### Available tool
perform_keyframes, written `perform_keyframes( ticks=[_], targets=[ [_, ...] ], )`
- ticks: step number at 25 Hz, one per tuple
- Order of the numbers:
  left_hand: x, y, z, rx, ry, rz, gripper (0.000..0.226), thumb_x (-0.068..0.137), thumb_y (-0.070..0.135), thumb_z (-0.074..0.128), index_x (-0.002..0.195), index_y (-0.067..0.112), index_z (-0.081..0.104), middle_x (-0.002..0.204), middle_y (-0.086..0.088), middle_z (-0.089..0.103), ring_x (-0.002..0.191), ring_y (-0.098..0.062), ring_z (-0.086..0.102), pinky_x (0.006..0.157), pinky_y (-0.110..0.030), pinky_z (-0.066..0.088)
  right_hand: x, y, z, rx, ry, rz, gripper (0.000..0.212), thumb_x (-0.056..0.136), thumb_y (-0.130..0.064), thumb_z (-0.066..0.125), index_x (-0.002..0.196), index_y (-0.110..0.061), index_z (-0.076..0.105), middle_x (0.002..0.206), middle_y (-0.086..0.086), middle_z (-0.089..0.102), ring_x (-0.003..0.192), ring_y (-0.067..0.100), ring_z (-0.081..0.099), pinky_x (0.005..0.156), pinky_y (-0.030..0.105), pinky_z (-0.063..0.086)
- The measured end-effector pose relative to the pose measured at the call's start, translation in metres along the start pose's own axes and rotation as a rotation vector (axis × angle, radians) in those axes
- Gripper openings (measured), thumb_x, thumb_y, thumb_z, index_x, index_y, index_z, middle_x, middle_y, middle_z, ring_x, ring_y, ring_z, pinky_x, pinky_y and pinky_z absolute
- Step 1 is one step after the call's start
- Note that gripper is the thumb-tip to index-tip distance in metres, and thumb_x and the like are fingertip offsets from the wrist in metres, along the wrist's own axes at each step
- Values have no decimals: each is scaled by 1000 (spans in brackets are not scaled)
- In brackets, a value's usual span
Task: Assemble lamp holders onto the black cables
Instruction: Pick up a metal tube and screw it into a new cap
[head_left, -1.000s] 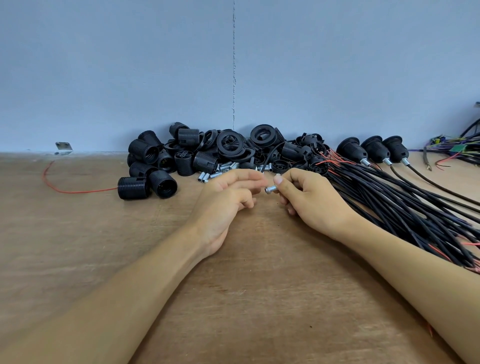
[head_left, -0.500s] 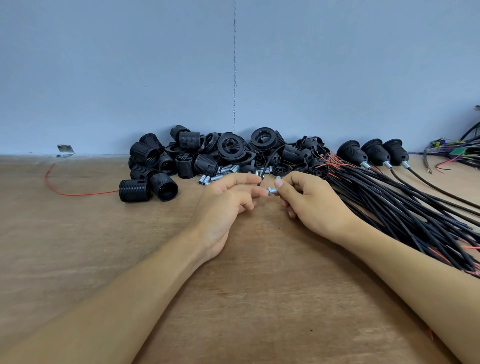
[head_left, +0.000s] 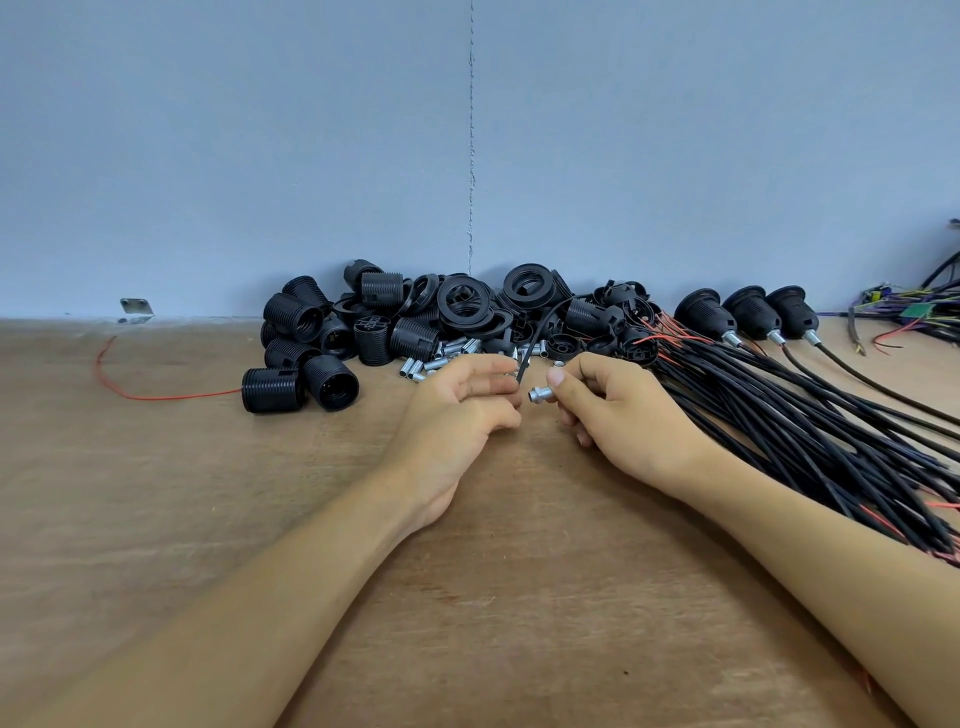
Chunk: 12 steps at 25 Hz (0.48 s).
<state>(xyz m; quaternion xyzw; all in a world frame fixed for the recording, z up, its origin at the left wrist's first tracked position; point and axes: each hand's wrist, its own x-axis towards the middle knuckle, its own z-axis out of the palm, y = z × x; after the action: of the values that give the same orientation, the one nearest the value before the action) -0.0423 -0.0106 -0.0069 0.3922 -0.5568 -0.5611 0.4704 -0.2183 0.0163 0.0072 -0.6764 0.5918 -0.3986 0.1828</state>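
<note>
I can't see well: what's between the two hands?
In the head view, only bare wooden table between left hand and right hand.

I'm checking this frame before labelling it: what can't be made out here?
- Head view: where the black cable ends inside the left hand; fingers cover it.
- Back end of the metal tube, hidden in the right hand.
- Cable bundle, cut off by the right edge.
- Coloured wiring far right: too small, also cropped.

three assembled lamp holders (head_left: 748, 314) on cables, two hands (head_left: 457, 415), one loose red wire (head_left: 156, 396), perhaps twenty-odd black holder parts (head_left: 395, 327) piled.
</note>
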Motion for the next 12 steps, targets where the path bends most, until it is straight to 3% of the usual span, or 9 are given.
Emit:
perform_keyframes(
  ticks=[4,9,12],
  targets=[
    [-6,-1,8,251,-25,104,24,85,12,78,99,31,73,90,17,76,87,3,71,73,-8,49,-2,-3,1,43,-49,-32,32,103,-33,53,72,-23,58,62,-6,62,50,6,52,57,21,43],
    [-6,-3,9,324,55,150,17,85,15,79,92,30,74,82,15,75,77,1,71,68,-9,49,-3,-4,1,9,-73,-64,29,102,-30,55,78,-16,64,61,-4,62,50,3,50,60,24,43],
    [-5,-3,7,322,98,147,15,83,18,82,90,29,75,82,11,76,76,0,70,66,-9,47,-3,-1,2,-28,-20,-72,26,101,-31,56,76,-27,64,64,-7,64,54,1,51,61,24,44]
  ],
)
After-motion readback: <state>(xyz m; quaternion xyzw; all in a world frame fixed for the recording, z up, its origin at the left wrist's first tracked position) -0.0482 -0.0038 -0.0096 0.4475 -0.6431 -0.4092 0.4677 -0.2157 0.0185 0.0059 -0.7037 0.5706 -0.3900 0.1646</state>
